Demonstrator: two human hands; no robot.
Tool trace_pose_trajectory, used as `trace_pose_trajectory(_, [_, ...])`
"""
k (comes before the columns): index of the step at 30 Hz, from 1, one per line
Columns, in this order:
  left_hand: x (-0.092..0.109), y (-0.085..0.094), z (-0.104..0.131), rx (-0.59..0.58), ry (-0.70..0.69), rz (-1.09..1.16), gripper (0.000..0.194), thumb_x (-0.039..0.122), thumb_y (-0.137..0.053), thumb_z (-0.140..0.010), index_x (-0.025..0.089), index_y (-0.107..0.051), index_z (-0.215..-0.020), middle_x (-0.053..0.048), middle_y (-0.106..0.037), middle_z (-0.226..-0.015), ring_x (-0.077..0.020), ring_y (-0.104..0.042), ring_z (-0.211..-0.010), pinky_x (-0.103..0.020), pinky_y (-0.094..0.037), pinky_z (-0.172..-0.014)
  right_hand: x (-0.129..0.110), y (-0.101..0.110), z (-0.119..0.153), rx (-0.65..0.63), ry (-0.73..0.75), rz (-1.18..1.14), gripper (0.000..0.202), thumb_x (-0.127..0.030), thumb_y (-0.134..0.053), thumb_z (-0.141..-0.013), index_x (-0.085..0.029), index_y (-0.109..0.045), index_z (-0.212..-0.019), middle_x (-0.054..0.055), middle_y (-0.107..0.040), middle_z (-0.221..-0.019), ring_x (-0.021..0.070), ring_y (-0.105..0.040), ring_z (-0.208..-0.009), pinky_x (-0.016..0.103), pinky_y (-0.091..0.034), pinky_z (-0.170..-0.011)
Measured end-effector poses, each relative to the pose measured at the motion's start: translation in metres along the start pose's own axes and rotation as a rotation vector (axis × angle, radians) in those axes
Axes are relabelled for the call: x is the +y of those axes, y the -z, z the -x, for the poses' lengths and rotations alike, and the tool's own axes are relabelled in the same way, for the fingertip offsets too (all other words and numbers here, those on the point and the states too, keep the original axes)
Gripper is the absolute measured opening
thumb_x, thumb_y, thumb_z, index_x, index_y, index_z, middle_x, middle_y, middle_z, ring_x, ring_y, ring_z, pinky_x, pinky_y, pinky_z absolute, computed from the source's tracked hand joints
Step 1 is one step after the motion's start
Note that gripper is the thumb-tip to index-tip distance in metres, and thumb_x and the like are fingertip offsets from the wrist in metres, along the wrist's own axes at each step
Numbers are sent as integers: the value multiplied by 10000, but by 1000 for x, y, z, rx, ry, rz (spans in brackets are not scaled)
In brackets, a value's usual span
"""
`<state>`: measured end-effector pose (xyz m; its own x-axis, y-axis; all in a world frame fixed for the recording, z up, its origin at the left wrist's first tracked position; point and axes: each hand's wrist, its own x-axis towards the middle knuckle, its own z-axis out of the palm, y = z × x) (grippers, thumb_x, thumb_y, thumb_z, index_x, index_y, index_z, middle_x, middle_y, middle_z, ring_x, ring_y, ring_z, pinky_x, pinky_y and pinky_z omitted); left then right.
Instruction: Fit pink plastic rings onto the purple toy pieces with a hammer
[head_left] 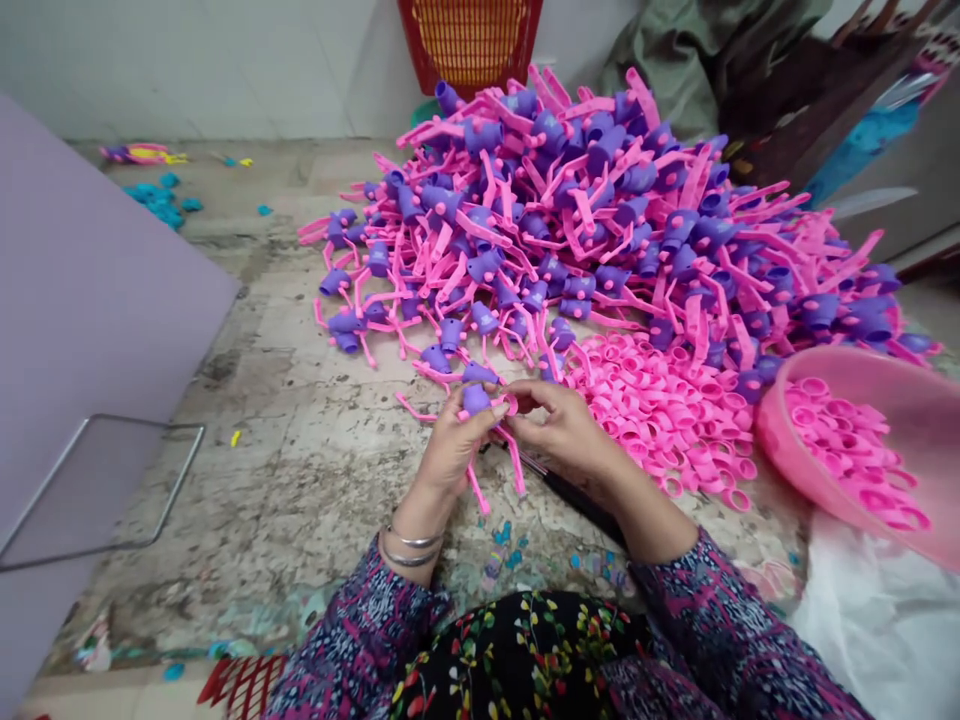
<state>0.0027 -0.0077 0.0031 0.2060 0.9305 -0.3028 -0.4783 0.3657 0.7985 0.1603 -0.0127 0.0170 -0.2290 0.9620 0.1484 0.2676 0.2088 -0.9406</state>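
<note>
So closest to the camera you've got a black floral garment (517, 660) over the lap with patterned sleeves (360, 635) either side, plus some red mesh (240, 685) poking up at the bottom edge and crumpled white plastic (870, 610) over on the right. Little blue bits (510, 545) are scattered on the worn, stained surface (285, 480), and a black-handled tool (581, 503) lies partly under the right forearm. Next up, the hands: the left hand (446, 445), silver bangles (412, 550) on the wrist, has its grip pinching a purple cup-shaped piece (475, 399) with pink limbs sticking out below. The right hand (559, 425) has its grip bunched in, fingertips pinching a small pink ring (511, 404) right up against that piece. Just past the right hand there's a spread of loose pink rings (660, 420), and a pink tub (780, 400) beside it on the right has more rings inside. Off left stands a lavender panel (97, 300) with a metal wire handle (180, 490). Farther back is a massive heap of purple-and-pink pieces (540, 240), then a red basket (412, 40) against the pale wall (225, 60), with dull green cloth (660, 60) beside it.
</note>
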Motion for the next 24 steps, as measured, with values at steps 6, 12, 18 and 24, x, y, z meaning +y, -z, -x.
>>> trace_pose_trajectory(6, [0, 1, -1, 59, -81, 13, 346, 158, -797, -638, 198, -605, -922, 35, -656, -836, -108, -641, -725, -229, -511, -672, 1, 0, -9, -75, 65, -5, 234, -190, -683, -812, -209, -677, -1045, 55, -675, -1022, 180, -627, -925, 356, -501, -830])
trace_pose_trajectory(12, [0, 1, 0, 98, -100, 11, 333, 134, -792, -611, 207, -599, -873, 52, -641, -780, -102, -631, -708, -215, -489, -668, 10, -3, -9, -75, 18, -248, 236, -278, -750, -794, -245, -702, -1023, 39, -638, -990, 171, -612, -908, 363, -504, -839])
trace_pose_trajectory(18, [0, -2, 1, 85, -4, 86, 336, 123, -787, -580, 206, -594, -843, 44, -656, -821, -111, -642, -707, -235, -503, -672, 25, -9, -1, -29, 19, -415, 240, -321, -772, -786, -282, -715, -1016, 28, -623, -995, 180, -607, -971, 368, -509, -877])
trace_pose_trajectory(24, [1, -4, 0, 100, 32, 121, 365, 116, -796, -566, 204, -598, -860, 41, -656, -829, -108, -650, -723, -235, -517, -700, 25, -12, 0, -36, 70, -433, 260, -284, -733, -831, -322, -707, -1088, 27, -660, -1109, 186, -606, -1082, 396, -473, -988])
